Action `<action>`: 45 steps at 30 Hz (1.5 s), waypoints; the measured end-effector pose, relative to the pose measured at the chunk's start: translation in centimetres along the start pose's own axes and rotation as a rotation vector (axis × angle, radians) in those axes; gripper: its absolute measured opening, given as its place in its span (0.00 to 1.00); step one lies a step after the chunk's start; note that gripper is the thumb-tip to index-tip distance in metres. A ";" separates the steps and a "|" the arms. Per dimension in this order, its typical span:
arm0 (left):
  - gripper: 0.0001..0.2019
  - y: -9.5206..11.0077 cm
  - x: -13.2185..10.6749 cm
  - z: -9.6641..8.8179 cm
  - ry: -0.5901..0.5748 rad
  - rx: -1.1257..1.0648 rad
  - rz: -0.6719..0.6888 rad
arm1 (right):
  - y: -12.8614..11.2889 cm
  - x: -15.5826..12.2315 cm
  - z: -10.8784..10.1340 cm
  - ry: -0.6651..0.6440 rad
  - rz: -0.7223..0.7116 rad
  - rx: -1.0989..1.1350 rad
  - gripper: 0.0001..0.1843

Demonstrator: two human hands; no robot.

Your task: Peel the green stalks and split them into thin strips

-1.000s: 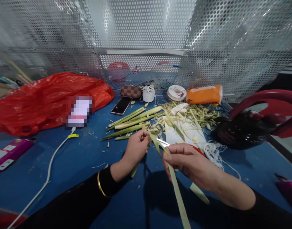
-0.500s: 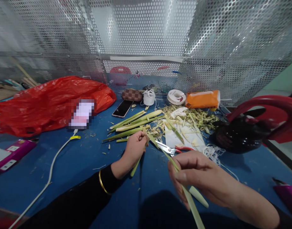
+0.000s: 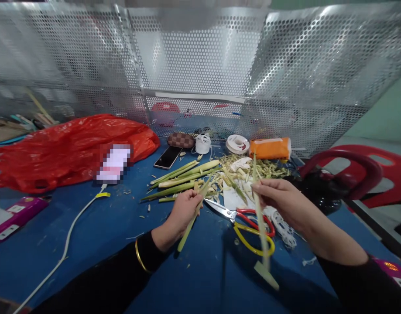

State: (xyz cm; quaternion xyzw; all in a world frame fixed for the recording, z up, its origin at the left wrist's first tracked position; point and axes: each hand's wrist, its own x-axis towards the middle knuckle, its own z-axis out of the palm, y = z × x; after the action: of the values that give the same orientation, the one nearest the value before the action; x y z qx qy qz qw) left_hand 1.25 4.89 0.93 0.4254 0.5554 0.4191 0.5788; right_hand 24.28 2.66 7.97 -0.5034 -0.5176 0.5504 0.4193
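My left hand (image 3: 185,208) pinches a green plant stalk (image 3: 187,233), which slants down toward me from the fingers. On the right, my right hand (image 3: 287,198) grips a long, pale green leaf strip (image 3: 259,213) between thumb and fingers; it hangs almost vertically, its top rising above the hand. Between and behind the hands lie scissors (image 3: 222,209) with one red and one yellow handle, partly crossed by the strip. Several green stalks (image 3: 179,188) are piled beyond my left hand. A short pale leaf piece (image 3: 267,277) is on the blue table below the strip.
Shavings (image 3: 269,168) and white paper (image 3: 230,198) lie behind the scissors, white string (image 3: 285,229) to their right. A dark kettle (image 3: 321,183) stands at right. Further back are an orange packet (image 3: 272,148), a spool (image 3: 237,144) and a phone (image 3: 168,157). A red plastic bag (image 3: 66,148) covers the left.
My right hand has moved up and away from me, and its strip has swung from a slant between the hands to nearly upright, apart from the left hand. The scissors' handles now show.
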 end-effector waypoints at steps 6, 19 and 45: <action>0.10 -0.1 -0.3 0.2 -0.043 -0.038 -0.046 | 3.6 3.8 -2.2 0.404 -0.091 -0.024 0.23; 0.11 0.4 -2.0 0.7 -0.043 -0.160 -0.105 | 4.7 3.7 -2.3 0.888 -0.503 -0.615 0.43; 0.13 0.0 -3.3 1.4 -0.111 -0.308 -0.122 | 4.8 -1.2 7.8 -0.145 0.203 0.172 0.18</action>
State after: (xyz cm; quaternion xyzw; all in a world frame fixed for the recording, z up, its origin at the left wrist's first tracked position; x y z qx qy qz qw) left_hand 2.58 1.68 1.89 0.3197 0.4765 0.4392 0.6913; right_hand 17.07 -0.25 3.05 -0.4742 -0.4440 0.6673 0.3644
